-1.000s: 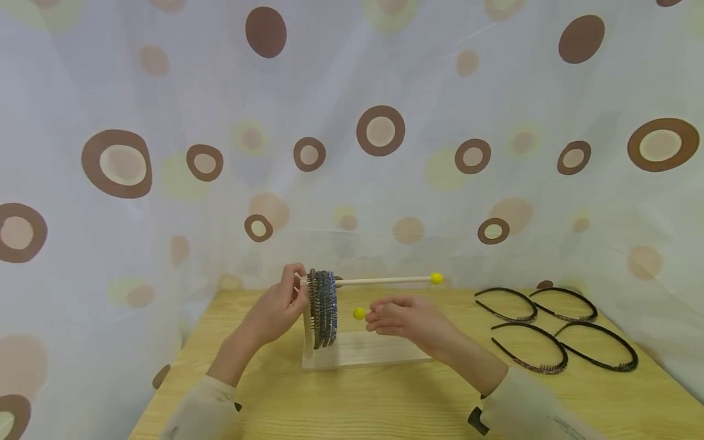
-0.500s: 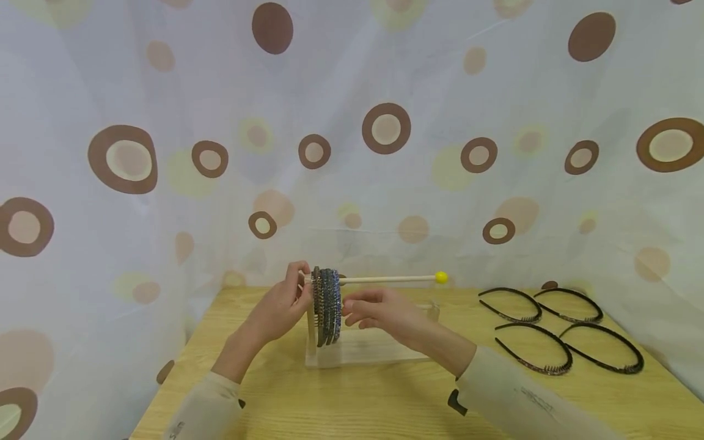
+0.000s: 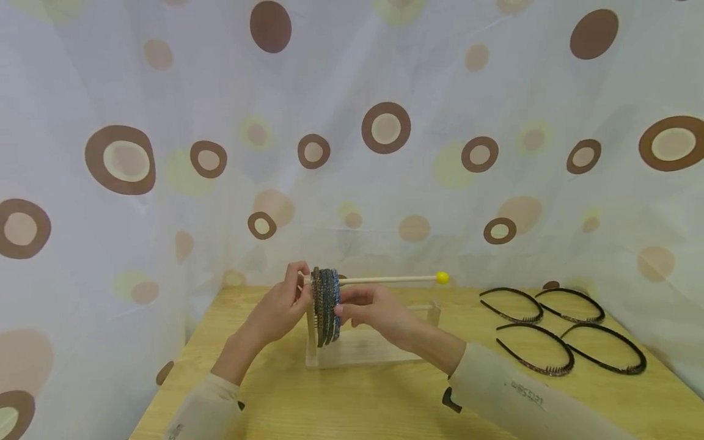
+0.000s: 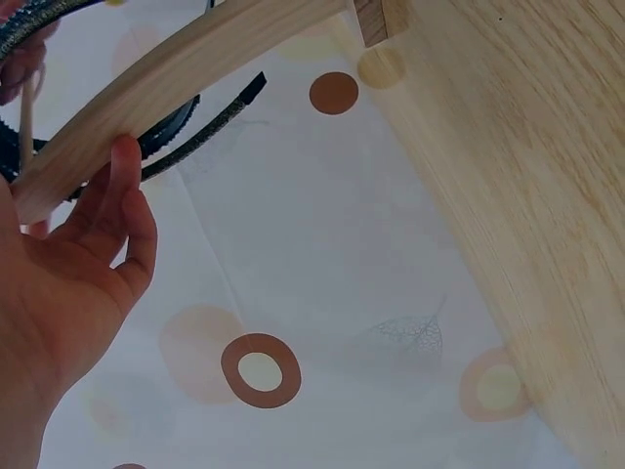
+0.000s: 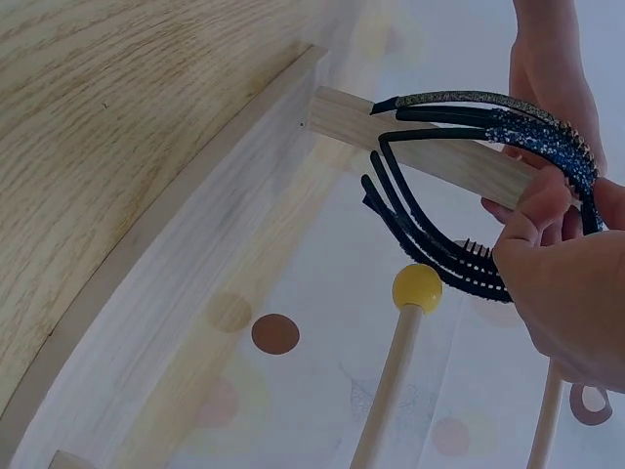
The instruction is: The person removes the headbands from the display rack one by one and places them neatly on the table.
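Note:
Several headbands point(image 3: 324, 308), some covered in dark and blue glitter, hang bunched on a rod point(image 3: 390, 280) of the wooden stand point(image 3: 363, 349). My left hand point(image 3: 280, 311) holds the top of the stand's left post point(image 4: 186, 73), its fingers behind the wood in the left wrist view. At the outer side of the bunch, my right hand point(image 3: 379, 313) grips the blue glittery headband point(image 5: 542, 142) between thumb and fingers. The headbands' open ends point toward the stand's base in the right wrist view. A yellow ball point(image 3: 442, 278) caps the rod's free end.
On the right of the wooden table point(image 3: 352, 403) lie several black toothed headbands point(image 3: 552, 370), spread apart. A spotted curtain point(image 3: 330, 201) stands behind the table. A second yellow-tipped rod point(image 5: 386, 386) shows in the right wrist view.
My right hand has moved left from beside the lower yellow ball to the bunch and taken hold of the blue headband. My left hand has stayed on the post.

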`<act>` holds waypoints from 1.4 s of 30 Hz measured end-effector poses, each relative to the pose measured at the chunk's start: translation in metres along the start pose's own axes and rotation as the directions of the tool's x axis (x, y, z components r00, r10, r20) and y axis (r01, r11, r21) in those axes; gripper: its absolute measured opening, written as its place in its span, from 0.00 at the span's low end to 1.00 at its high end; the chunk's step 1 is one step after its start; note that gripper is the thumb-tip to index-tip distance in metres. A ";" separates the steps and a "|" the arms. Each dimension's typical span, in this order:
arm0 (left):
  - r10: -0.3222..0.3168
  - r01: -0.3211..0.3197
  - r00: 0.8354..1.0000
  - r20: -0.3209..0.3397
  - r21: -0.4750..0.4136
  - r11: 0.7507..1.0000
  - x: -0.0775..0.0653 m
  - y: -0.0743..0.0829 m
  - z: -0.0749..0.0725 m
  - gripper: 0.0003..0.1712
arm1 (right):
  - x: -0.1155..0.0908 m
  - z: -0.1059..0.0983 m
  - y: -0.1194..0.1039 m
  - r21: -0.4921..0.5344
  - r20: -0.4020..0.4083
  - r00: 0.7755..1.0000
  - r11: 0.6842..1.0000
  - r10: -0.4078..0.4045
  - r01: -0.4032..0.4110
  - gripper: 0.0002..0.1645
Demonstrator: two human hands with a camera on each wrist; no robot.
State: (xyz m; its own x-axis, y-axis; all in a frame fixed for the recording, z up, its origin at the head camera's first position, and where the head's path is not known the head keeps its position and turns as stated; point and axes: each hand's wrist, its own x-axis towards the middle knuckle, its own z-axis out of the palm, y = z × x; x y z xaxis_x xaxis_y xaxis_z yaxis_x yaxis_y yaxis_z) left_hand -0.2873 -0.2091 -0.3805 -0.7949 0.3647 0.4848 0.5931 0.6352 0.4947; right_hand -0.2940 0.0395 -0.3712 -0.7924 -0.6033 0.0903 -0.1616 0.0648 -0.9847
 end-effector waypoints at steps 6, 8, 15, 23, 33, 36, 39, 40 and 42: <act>-0.001 0.001 1.000 0.008 -0.019 1.000 -0.001 0.001 0.001 0.13 | -0.002 0.000 -0.002 0.020 -0.006 1.000 1.000 0.002 -0.002 0.18; -0.004 0.004 1.000 0.007 -0.017 1.000 -0.001 0.001 0.001 0.14 | -0.003 0.000 -0.003 0.021 -0.008 1.000 1.000 0.002 -0.002 0.19; 0.002 -0.001 1.000 0.006 -0.007 1.000 0.000 0.001 0.001 0.13 | -0.007 -0.005 -0.006 0.004 -0.036 0.999 1.000 0.020 -0.020 0.20; -0.007 0.007 1.000 0.018 -0.007 1.000 -0.001 0.003 0.001 0.13 | -0.018 -0.018 -0.015 -0.037 -0.075 0.996 0.998 0.049 -0.052 0.25; 0.001 0.000 1.000 0.022 -0.033 0.999 -0.002 -0.001 0.002 0.12 | -0.032 -0.035 -0.035 -0.068 -0.182 0.983 0.997 0.022 -0.035 0.21; 0.007 -0.006 1.000 0.023 -0.038 0.999 -0.002 -0.001 0.002 0.12 | -0.034 -0.040 -0.040 -0.058 -0.227 0.974 0.998 0.010 -0.024 0.20; 0.011 -0.011 1.000 0.020 -0.036 0.999 -0.002 -0.001 0.002 0.12 | -0.038 -0.045 -0.047 -0.089 -0.262 0.965 0.996 -0.003 -0.021 0.20; 0.012 -0.012 1.000 0.019 -0.034 0.999 -0.002 -0.001 0.002 0.12 | -0.040 -0.046 -0.049 -0.099 -0.267 0.964 0.995 -0.004 -0.023 0.20; 0.015 -0.014 1.000 0.016 -0.026 1.000 -0.002 -0.001 0.002 0.12 | -0.044 -0.050 -0.055 -0.113 -0.273 0.962 0.993 -0.001 -0.031 0.21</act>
State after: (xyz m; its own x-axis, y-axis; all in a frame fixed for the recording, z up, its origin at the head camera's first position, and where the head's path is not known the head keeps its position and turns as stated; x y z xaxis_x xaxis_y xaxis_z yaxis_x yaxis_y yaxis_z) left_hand -0.2866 -0.2092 -0.3836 -0.7882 0.3846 0.4805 0.6074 0.6123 0.5062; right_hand -0.2800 0.1018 -0.3135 -0.9228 -0.3630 0.1290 -0.2025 0.1722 -0.9640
